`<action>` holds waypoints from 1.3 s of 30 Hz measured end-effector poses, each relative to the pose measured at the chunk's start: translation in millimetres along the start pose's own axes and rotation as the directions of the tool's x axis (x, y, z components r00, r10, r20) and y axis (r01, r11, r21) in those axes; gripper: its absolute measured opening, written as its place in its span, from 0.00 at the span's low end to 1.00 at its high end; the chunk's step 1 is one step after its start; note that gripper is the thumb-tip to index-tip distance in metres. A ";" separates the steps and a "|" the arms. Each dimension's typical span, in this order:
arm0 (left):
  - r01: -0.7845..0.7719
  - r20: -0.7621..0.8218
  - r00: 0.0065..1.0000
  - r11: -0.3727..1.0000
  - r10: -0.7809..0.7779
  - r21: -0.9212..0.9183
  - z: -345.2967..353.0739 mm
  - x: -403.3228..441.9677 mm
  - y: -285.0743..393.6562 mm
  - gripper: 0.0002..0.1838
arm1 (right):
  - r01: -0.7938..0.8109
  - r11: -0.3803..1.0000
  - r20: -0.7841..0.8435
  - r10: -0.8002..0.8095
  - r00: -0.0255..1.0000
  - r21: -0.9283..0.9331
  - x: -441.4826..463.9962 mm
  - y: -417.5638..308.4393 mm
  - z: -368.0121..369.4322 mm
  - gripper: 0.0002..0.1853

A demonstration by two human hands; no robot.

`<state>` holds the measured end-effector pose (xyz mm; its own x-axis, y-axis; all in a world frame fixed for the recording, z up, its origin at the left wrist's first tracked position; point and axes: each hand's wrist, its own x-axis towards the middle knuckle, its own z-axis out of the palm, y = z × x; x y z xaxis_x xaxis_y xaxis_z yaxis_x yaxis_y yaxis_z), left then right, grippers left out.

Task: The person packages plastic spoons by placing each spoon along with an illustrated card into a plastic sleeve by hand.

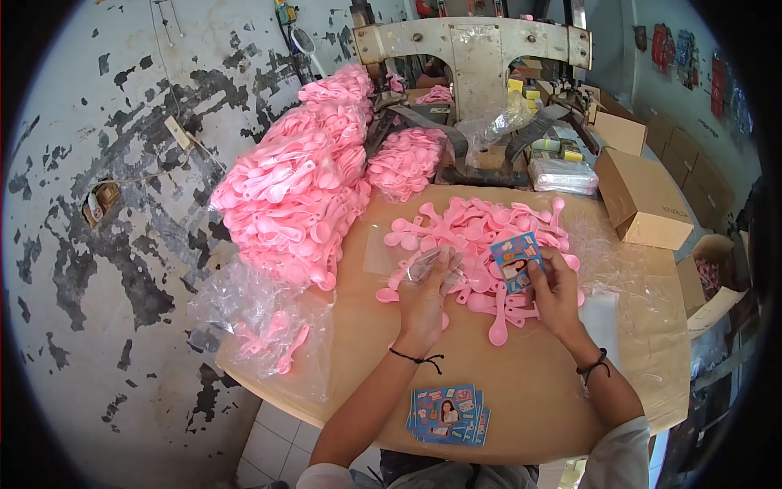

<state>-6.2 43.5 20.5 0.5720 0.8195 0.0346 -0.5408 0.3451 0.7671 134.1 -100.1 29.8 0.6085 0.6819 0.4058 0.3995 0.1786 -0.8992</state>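
My left hand (425, 306) is closed on a small clear plastic bag (422, 265), held over the near left side of a loose heap of pink plastic spoons (481, 218). To its right, my right hand (555, 293) pinches a blue printed card (513, 253) between thumb and fingers, its picture side up. The card hangs above the spoons, apart from the bag. Close to my body, a small stack of blue printed cards (444, 411) lies on the brown-covered table (358, 342).
Large clear bags packed with pink spoons (285, 187) pile up at the left. A crumpled plastic bag (269, 350) with a few spoons lies at the left edge. Behind the table stands a metal machine frame (476, 57). An open cardboard box (643, 196) sits at the right.
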 end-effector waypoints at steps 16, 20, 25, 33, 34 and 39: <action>-0.010 0.136 0.991 0.996 -0.002 0.090 9.3 -7.9 1.2 0.17 | -0.070 0.997 0.168 0.071 0.983 -0.012 4.1 -6.4 -12.0 0.09; -0.022 0.202 0.979 0.998 0.008 0.065 3.3 -6.4 -7.4 0.19 | 0.159 0.976 0.283 -0.197 0.939 0.152 2.5 2.3 -4.4 0.08; 0.133 0.301 0.939 0.983 -0.167 0.130 -2.9 -3.2 -19.3 0.24 | 0.097 0.988 0.233 -0.068 0.970 -0.116 -2.0 -11.7 -5.2 0.05; 0.214 0.378 0.876 0.943 -0.300 0.255 15.2 -14.1 -14.2 0.32 | 0.671 0.585 0.399 -0.539 0.741 -0.456 9.4 -10.7 -27.4 0.14; 0.181 0.350 0.896 0.945 -0.272 0.272 11.9 -12.7 -15.9 0.31 | 0.677 0.575 0.416 -0.534 0.736 -0.460 6.9 -9.9 -24.4 0.15; 0.126 0.266 0.947 0.970 -0.181 0.210 7.1 -6.9 -9.5 0.26 | 0.663 0.543 0.428 -0.508 0.748 -0.515 0.7 -1.4 -15.3 0.16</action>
<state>-0.7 31.4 17.5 0.8033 0.5920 0.0643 -0.3226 0.3420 0.8826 144.5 -110.7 33.9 -0.0412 0.7227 0.6900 0.9737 0.1838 -0.1344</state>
